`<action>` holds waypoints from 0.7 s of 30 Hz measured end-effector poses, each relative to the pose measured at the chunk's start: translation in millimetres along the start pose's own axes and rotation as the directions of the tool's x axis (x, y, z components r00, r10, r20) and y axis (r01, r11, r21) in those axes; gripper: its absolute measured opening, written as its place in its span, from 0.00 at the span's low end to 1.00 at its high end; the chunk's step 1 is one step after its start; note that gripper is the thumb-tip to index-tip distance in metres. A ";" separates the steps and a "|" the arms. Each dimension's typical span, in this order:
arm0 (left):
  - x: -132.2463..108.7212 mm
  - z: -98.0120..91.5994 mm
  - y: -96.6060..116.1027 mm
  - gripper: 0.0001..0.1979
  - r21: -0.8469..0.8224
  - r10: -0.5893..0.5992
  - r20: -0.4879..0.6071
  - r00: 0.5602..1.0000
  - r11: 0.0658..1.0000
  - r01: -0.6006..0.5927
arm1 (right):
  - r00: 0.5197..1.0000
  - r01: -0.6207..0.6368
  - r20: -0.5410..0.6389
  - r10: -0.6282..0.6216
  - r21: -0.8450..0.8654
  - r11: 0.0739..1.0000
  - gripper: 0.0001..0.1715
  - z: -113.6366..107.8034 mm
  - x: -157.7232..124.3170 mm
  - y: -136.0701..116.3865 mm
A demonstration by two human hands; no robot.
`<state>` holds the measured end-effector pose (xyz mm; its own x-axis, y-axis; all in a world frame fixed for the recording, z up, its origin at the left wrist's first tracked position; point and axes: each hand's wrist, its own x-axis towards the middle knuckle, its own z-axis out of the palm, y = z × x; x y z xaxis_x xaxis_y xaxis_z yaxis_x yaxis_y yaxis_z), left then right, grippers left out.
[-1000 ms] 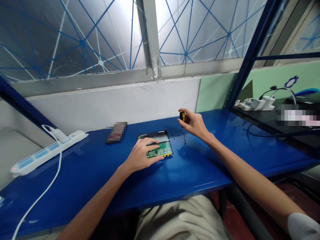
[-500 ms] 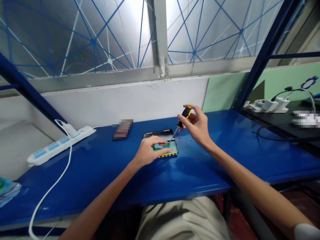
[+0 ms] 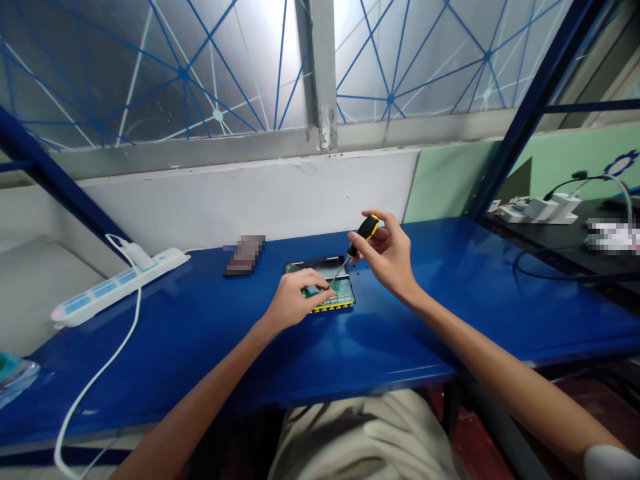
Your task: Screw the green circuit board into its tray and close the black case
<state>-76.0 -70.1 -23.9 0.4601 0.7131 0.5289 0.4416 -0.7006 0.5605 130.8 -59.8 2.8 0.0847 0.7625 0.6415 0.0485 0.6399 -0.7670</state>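
Observation:
A green circuit board (image 3: pixel 340 297) lies in a dark flat case (image 3: pixel 320 267) on the blue table (image 3: pixel 200 347). My left hand (image 3: pixel 295 300) rests on the board's left part, fingers curled and pressing it down. My right hand (image 3: pixel 387 257) grips a black and yellow screwdriver (image 3: pixel 361 239) by its handle. The screwdriver is tilted, its tip pointing down-left onto the board near my left fingertips. A few tiny dark screws (image 3: pixel 370 272) lie on the table just right of the case.
A white power strip (image 3: pixel 117 283) with a white cable (image 3: pixel 100 380) lies at the left. A blurred dark flat object (image 3: pixel 245 255) sits behind the board. More plugs and cables (image 3: pixel 540 208) lie on a dark surface at the right. A blue frame post (image 3: pixel 525 120) stands at the right.
My right hand has carried the screwdriver from standing upright on the table to the right over to the board, tilting it tip-down. My left hand stays on the board. The view shifted slightly.

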 end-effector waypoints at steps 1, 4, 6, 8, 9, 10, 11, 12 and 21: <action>-0.2 -0.2 -0.2 0.06 0.001 -0.003 0.002 1.000 1.000 0.003 | 1.000 0.003 0.000 -0.003 -0.001 1.000 0.26 0.0 0.1 0.1; -0.6 -0.9 -0.1 0.06 0.007 -0.007 0.007 1.000 1.000 0.007 | 1.000 0.011 -0.007 -0.011 -0.003 1.000 0.26 -0.4 0.8 0.6; -0.6 -1.3 0.3 0.05 0.009 -0.003 0.007 1.000 1.000 0.003 | 1.000 0.011 -0.010 -0.011 -0.008 1.000 0.26 -0.8 1.3 0.8; -0.5 -1.4 0.8 0.05 0.013 0.004 0.007 1.000 1.000 -0.004 | 1.000 0.007 -0.009 -0.007 -0.017 1.000 0.26 -1.0 1.6 0.8; -0.4 -1.4 0.9 0.05 0.016 0.009 0.005 1.000 1.000 -0.009 | 1.000 0.007 -0.008 -0.007 -0.021 1.000 0.26 -0.9 1.6 0.7; -0.3 -1.3 1.0 0.05 0.020 0.013 0.003 1.000 1.000 -0.013 | 1.000 0.007 -0.008 -0.007 -0.023 1.000 0.26 -0.8 1.5 0.5; -0.2 -1.1 1.0 0.05 0.024 0.017 0.001 1.000 1.000 -0.017 | 1.000 0.008 -0.006 -0.009 -0.025 1.000 0.26 -0.6 1.3 0.2; 0.0 -1.0 1.0 0.05 0.028 0.020 -0.002 1.000 0.999 -0.020 | 1.000 0.010 -0.004 -0.010 -0.026 1.000 0.26 -0.4 1.0 0.0; 0.5 -1.2 2.1 0.06 0.047 0.021 -0.007 1.000 0.999 -0.021 | 0.998 0.054 0.014 -0.053 -0.037 0.998 0.26 0.5 -1.4 -1.1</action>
<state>-75.8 -71.2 -21.8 0.4643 0.6983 0.5449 0.4675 -0.7157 0.5189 130.2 -61.5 2.7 0.0677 0.7287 0.6815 0.0901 0.6758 -0.7316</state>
